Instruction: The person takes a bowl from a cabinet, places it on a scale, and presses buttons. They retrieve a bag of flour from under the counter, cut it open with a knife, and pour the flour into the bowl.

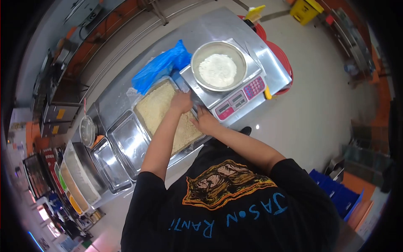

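The fingers of the left hand point down at the right edge of a tray of pale crumbs, their tips hidden; I cannot tell whether they grip anything. The right hand rests at that same edge, thumb apart from the fingers; whether it holds the rim, I cannot tell.

From the left, a wire strainer sits near a small metal tray, then a larger one beside the crumb tray, all on a steel table. A blue plastic bag lies at the crumb tray's far end. To its right stands a scale bearing a metal bowl of white powder. Past the table's right end shows a red tub.
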Motion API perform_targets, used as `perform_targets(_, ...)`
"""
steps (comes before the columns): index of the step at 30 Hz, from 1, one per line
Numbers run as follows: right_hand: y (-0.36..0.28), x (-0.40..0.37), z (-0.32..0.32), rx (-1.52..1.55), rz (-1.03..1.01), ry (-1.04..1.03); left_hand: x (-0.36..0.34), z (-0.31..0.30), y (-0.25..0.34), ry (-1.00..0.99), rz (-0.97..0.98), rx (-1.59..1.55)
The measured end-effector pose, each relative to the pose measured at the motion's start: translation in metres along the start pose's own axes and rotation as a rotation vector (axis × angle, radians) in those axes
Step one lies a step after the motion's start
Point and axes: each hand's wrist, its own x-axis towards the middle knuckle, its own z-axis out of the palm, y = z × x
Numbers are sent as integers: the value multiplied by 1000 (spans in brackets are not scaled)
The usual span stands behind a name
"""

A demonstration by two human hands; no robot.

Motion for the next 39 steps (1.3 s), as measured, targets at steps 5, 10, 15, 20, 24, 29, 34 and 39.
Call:
perform_targets(5, -1, 4, 0, 52, 11, -66, -1, -6, 10, -42, -93, -27)
perform_targets(10, 5, -36, -38, 79, -277, 84, -60, -4, 17, 340, 49, -188)
perform_targets(15, 57, -90, -108, 316, -359, -319, -170, -25, 81, 456, -98, -619)
perform_targets(20, 205, -100, -105, 4, -137, -823, -220, 130, 176, 57, -344, -1290)
perform_targets(24, 290, -98, -96, 115, -47, -1391, -234, 307, 308, 269, -302, -1719)
perform_targets(29, 367, -113, -60, -310, 313, -1495, -240, 279, 423, -15, -1194, -1912)
perform_targets(34, 461, -106, 10, -971, -120, -1538, -264, 320, 479, -183, -1193, -1557)
perform_targets(39, 406, -123, 12, -750, -1, -1476, -259, 309, 538, 456, -652, -1538)
